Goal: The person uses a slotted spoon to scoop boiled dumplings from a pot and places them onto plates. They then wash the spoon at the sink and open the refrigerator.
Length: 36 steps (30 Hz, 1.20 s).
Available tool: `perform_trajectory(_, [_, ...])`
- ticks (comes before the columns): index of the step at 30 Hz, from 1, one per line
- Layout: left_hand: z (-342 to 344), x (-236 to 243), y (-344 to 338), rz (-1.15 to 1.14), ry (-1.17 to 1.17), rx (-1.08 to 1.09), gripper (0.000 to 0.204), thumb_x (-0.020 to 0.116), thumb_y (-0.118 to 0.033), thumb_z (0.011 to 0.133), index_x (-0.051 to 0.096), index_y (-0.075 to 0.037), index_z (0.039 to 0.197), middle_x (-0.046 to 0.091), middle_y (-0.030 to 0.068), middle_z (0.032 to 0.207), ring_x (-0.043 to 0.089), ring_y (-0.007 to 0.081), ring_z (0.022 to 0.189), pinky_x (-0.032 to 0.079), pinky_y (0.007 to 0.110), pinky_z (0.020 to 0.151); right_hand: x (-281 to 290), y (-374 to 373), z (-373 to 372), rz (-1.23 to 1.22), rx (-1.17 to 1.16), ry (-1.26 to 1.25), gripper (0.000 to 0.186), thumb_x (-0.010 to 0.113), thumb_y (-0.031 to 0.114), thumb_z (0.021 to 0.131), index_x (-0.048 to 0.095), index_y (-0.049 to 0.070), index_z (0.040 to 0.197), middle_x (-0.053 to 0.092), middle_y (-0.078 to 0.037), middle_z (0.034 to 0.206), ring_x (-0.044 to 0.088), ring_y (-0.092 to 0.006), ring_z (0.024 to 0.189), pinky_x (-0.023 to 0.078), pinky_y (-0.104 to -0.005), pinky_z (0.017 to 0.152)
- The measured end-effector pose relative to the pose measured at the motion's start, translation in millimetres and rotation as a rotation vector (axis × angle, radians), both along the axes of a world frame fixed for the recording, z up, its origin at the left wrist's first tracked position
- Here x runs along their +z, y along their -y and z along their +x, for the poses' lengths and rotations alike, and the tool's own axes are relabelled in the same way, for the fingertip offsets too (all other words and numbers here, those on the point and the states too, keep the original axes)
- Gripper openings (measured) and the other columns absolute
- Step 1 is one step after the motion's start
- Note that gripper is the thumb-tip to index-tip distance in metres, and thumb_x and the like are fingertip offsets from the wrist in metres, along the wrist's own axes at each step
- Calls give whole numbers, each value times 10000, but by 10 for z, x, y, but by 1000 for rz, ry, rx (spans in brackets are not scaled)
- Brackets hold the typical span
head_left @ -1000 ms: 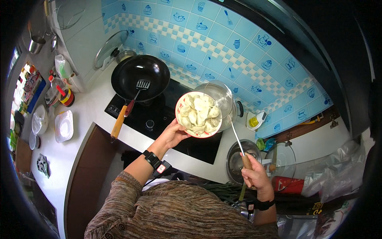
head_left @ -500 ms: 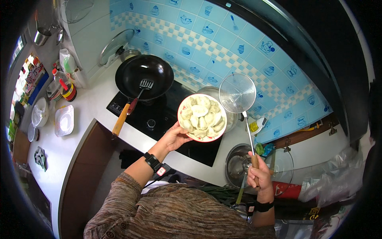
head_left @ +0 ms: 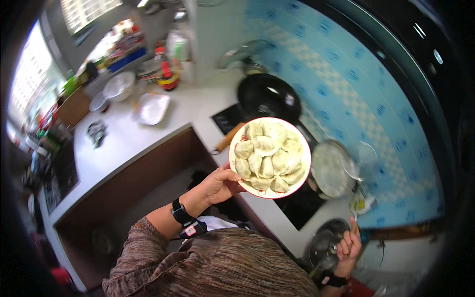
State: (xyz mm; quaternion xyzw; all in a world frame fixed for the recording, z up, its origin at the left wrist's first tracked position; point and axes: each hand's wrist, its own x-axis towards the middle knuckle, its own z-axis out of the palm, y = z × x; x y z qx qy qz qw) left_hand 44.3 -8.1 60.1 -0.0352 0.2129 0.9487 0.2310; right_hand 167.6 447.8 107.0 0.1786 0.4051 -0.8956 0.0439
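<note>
My left hand grips the near left edge of a round plate with a red rim, holding it level in mid-air. Boiled dumplings cover the plate. To the right, my right hand is closed around the handle of a long wire skimmer. Its round mesh, blurred, is by the right rim of a pot of cloudy liquid. The plate is to the left of that pot and hides part of the black stove.
A black wok with a wooden handle stands behind the plate. A metal basin is near my right hand. On the left counter are a foil-like tray, a white bowl, a cloth and a red-capped bottle.
My view has swung left, bringing the window and left counter further in. The plate of dumplings has moved left, away from the pot. The skimmer has stayed on the pot's right side.
</note>
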Motion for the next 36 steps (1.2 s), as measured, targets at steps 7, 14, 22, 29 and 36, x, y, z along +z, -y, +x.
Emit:
perform_trajectory(7, [542, -14, 1277, 11, -28, 426, 616, 519, 33, 782, 390, -105, 1368, 521, 91, 1327, 556, 255, 1168, 493, 415, 954, 206, 230, -414, 204, 42, 267, 139, 372, 258, 998, 374, 171, 890, 332, 14, 471, 258, -89, 325, 214, -239, 278])
perform_trajectory(14, [966, -1006, 2593, -136, 25, 927, 699, 574, 12, 738, 347, -118, 1385, 483, 95, 1345, 521, 272, 1198, 482, 419, 969, 302, 745, -520, 370, 7, 340, 379, 410, 287, 1000, 393, 187, 634, 265, 40, 426, 223, -86, 331, 172, -236, 304])
perform_trajectory(22, [1178, -2284, 3777, 18, 77, 1263, 762, 558, 93, 673, 365, -141, 1372, 504, 90, 1311, 532, 299, 1180, 496, 447, 975, 360, 1033, -674, 470, -42, 441, 284, 402, 306, 1004, 475, 168, 767, 255, 50, 423, 185, -85, 329, 158, -247, 303])
perform_trajectory(29, [1205, -2778, 4287, 46, 226, 1366, 569, 529, 59, 720, 444, 17, 1281, 544, 158, 1252, 544, 328, 1136, 438, 483, 1030, 288, 1082, -749, 475, 11, 398, 261, 406, 318, 1004, 520, 158, 831, 254, 50, 423, 187, -86, 327, 155, -250, 297])
perform_trajectory(36, [1131, -2732, 4526, 41, 400, 1415, 481, 457, 83, 756, 437, 75, 1237, 538, 224, 1203, 551, 371, 1093, 460, 514, 993, 327, 1391, -659, 425, -56, 400, 253, 433, 304, 996, 556, 149, 839, 256, 54, 447, 195, -78, 335, 159, -240, 303])
